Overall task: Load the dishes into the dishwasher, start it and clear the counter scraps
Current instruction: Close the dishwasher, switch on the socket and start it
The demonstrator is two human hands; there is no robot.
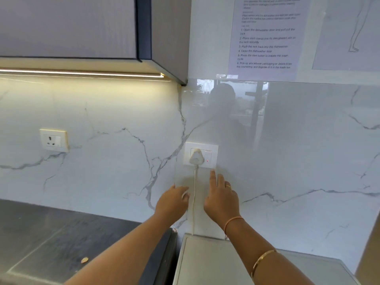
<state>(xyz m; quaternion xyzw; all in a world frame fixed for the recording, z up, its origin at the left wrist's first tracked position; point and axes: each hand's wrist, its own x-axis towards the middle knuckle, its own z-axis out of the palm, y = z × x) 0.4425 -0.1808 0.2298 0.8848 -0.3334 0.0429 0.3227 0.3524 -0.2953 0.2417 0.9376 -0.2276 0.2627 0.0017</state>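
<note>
Dishwasher most likely the pale, flat-topped appliance at bottom centre, with only its top in view and door and racks out of frame. Set against a white marble wall, just right of a dark counter. White cord running up from behind it to a plug seated in a wall socket. Beside the plug, a switch with a small red light showing.

Right hand held up flat toward the wall, fingers straight and close together. Longest fingertip just below the socket plate, not touching the switch. Left hand just left of the cord, back toward the camera, fingers mostly hidden. Impossible to tell whether pinching the cord or merely near it.

Step in hand, as a judgement: seeing to power at the wall, part of starting the machine. Unclear from the red light alone whether already switched on. Next move probably a short upward reach with one right fingertip onto the switch, pressed squarely without knocking the plug.

Containers: no rack, basket or bin in sight, so nothing to report of contents or of how far loading stands. One small tan scrap lying on the counter, not yet cleared. Printed instruction sheet posted high on the wall.
</note>
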